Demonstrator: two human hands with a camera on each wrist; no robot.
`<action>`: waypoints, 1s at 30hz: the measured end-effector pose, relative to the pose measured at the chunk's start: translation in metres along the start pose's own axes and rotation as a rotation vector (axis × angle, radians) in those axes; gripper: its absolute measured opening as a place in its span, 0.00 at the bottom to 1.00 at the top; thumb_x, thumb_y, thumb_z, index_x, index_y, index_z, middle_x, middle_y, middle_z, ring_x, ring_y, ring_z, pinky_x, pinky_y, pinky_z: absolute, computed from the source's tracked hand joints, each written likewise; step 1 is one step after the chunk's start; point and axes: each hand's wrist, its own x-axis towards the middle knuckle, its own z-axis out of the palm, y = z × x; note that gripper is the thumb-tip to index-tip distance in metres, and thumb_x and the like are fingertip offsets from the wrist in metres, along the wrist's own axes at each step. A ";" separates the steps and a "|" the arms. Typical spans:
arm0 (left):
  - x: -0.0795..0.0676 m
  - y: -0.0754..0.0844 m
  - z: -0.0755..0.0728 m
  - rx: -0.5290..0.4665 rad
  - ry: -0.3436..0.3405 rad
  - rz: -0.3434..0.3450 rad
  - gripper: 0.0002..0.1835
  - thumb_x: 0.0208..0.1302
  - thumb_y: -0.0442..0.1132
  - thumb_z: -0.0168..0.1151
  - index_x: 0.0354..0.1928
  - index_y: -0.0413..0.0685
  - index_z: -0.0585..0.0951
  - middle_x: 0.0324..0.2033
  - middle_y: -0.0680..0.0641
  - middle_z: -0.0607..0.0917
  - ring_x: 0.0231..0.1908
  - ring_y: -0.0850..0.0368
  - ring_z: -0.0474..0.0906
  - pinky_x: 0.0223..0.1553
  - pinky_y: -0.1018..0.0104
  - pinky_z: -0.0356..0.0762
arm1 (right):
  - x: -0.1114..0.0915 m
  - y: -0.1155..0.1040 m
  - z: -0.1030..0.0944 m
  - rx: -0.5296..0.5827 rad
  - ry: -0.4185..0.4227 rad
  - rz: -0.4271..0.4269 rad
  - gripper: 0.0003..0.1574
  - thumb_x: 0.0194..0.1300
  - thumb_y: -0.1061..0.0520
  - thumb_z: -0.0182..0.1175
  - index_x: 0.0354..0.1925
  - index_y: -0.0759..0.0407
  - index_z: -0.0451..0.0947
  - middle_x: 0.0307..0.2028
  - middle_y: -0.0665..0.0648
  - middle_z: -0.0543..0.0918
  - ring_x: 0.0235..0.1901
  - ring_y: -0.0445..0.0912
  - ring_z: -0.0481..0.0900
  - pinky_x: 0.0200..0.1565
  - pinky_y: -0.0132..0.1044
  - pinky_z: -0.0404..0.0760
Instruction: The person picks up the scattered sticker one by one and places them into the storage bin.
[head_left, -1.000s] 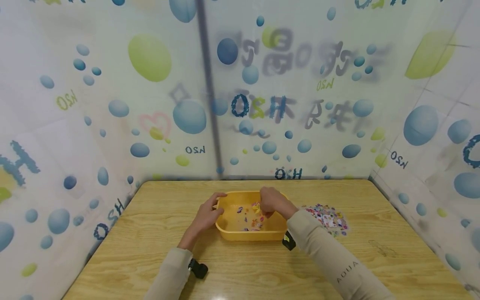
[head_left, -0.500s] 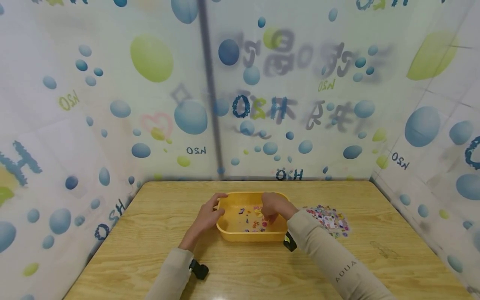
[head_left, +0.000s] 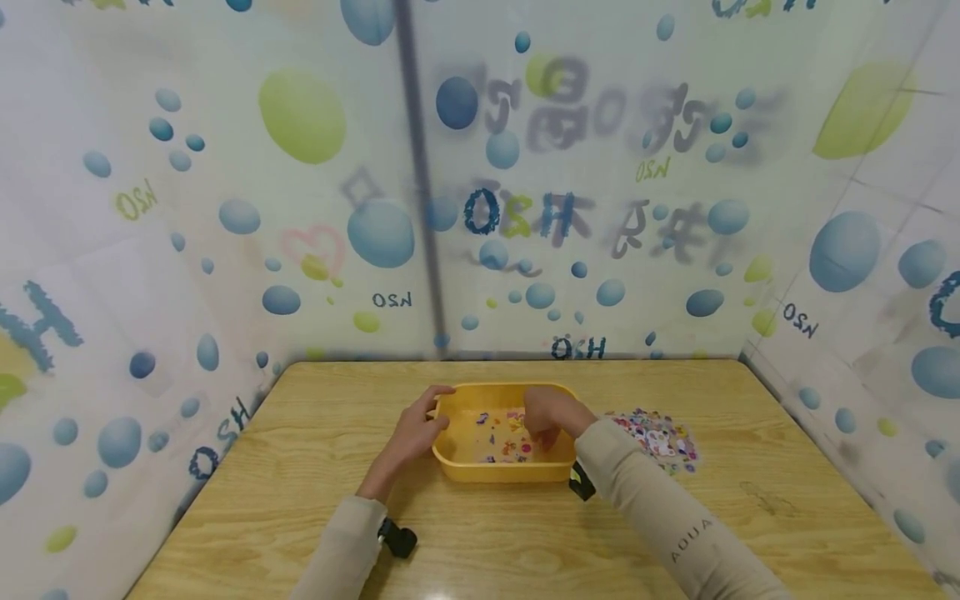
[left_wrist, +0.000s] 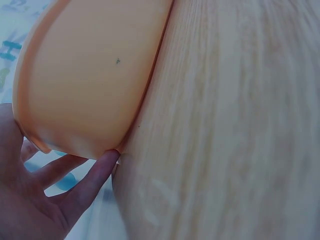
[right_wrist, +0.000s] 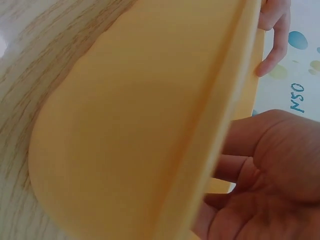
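Note:
A yellow plastic tub [head_left: 506,473] stands on the table, with small colourful flat pieces [head_left: 512,452] scattered over its floor. At its left end my left hand [head_left: 411,427] grips the rim, thumb over the edge and fingers along the outside. The left wrist view shows those fingers [left_wrist: 95,177] against the tub's end wall. My right hand [head_left: 552,412] reaches down into the right half of the tub, among the pieces. From the right wrist, the tub's wall [right_wrist: 125,115] hides the fingertips of that hand [right_wrist: 280,165], so I cannot tell whether they hold a piece.
To the right of the tub, a pile of similar small colourful pieces [head_left: 660,442] lies on the wooden table [head_left: 480,533]. A patterned curtain [head_left: 510,317] with bubble shapes rises behind the table. Dark wrist cameras sit below both hands.
My right hand has shifted slightly right and lower inside the tub, and a round pinkish-red piece now shows beside its fingers. The left hand and the tub stay in place.

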 end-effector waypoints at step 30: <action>-0.001 0.003 0.000 0.008 0.005 -0.003 0.26 0.67 0.32 0.57 0.67 0.55 0.76 0.61 0.33 0.82 0.48 0.43 0.84 0.45 0.53 0.85 | -0.041 0.045 -0.043 -0.016 0.193 -0.126 0.08 0.64 0.58 0.70 0.39 0.60 0.83 0.37 0.56 0.83 0.31 0.47 0.80 0.34 0.37 0.86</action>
